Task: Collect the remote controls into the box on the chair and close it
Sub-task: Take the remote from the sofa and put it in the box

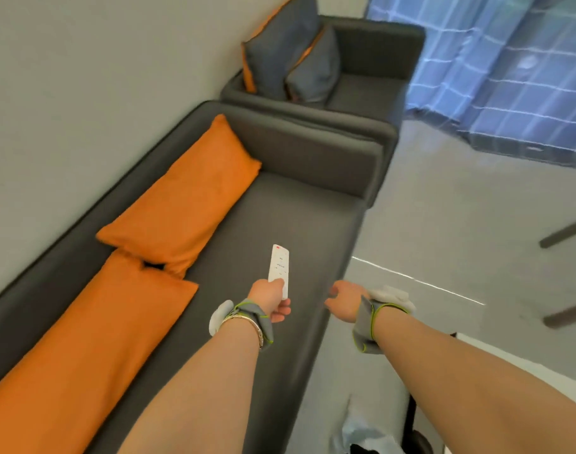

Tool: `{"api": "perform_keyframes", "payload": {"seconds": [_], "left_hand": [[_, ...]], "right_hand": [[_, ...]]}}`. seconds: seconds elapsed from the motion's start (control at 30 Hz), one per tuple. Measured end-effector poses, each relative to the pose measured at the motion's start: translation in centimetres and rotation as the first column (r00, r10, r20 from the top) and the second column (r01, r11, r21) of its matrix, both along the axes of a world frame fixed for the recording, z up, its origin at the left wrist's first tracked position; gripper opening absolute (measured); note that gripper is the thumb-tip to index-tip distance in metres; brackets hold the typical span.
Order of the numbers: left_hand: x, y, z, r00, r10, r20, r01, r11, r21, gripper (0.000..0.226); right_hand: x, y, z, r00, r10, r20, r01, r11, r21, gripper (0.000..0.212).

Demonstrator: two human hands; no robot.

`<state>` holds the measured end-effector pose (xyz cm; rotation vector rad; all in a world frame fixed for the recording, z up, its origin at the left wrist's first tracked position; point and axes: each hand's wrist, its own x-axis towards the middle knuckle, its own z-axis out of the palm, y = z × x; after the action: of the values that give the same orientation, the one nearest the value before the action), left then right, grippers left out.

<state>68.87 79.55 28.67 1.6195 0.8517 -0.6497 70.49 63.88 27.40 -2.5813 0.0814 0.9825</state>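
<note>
Holding one white remote point(279, 269) in left hand point(271, 299); two orange cushions point(178, 198)

The left hand point(271, 298) grips the lower end of a slim white remote control point(279, 268), thumb on its face, holding it above the seat of a dark grey sofa point(293, 204), while the right hand point(344, 304) hangs empty beside it with fingers loosely curled; both wrists wear grey straps edged in green. Two long orange cushions point(178, 204) lie end to end along the sofa's back by the pale wall. Beyond the sofa's arm stands a grey armchair point(372, 90) holding two grey cushions with orange trim point(290, 47).
</note>
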Motion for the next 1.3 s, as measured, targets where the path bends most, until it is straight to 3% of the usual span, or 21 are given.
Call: {"api": "perform_keyframes", "payload": {"seconds": [0.2,0.43,0.57,0.67,0.93,1.07,1.13,1.3], "left_hand": [[9.9,-12.5,2.0,0.975,-0.209,0.072,0.210,0.978,0.001,0.018],[21.6,-24.4,3.6,0.894,-0.435,0.107,0.439,0.898,-0.019,0.019],[28.1,-29.4,3.3,0.838,-0.531,0.127,0.538,0.843,-0.023,0.035],[33.4,-34.0,2.9,0.784,-0.615,0.088,0.619,0.785,-0.022,0.023],[43.0,-50.6,2.7,0.525,-0.848,0.076,0.850,0.527,0.011,0.017],[45.7,-62.6,1.7,0.339,-0.938,0.073,0.940,0.341,0.014,0.028],[46.5,-66.4,1.7,0.310,-0.946,0.093,0.950,0.313,0.020,0.036],[46.8,-81.0,2.7,0.101,-0.992,0.072,0.995,0.100,-0.016,0.038]], "right_hand": [[5.5,-13.8,2.0,0.962,-0.274,0.017,0.275,0.961,-0.032,0.037],[13.8,-23.7,3.3,0.891,-0.451,0.040,0.452,0.892,-0.002,0.038],[18.8,-27.8,2.8,0.836,-0.545,0.059,0.544,0.838,0.024,0.038],[22.4,-31.7,3.0,0.769,-0.636,0.056,0.636,0.771,0.021,0.039],[27.1,-43.9,3.5,0.512,-0.859,0.017,0.859,0.512,0.017,0.041],[27.9,-53.1,2.2,0.360,-0.933,0.009,0.933,0.360,-0.012,0.040],[28.5,-56.0,2.5,0.315,-0.949,0.027,0.949,0.315,-0.005,0.039],[29.4,-68.1,2.9,0.109,-0.994,0.002,0.994,0.109,0.004,0.040]]}}
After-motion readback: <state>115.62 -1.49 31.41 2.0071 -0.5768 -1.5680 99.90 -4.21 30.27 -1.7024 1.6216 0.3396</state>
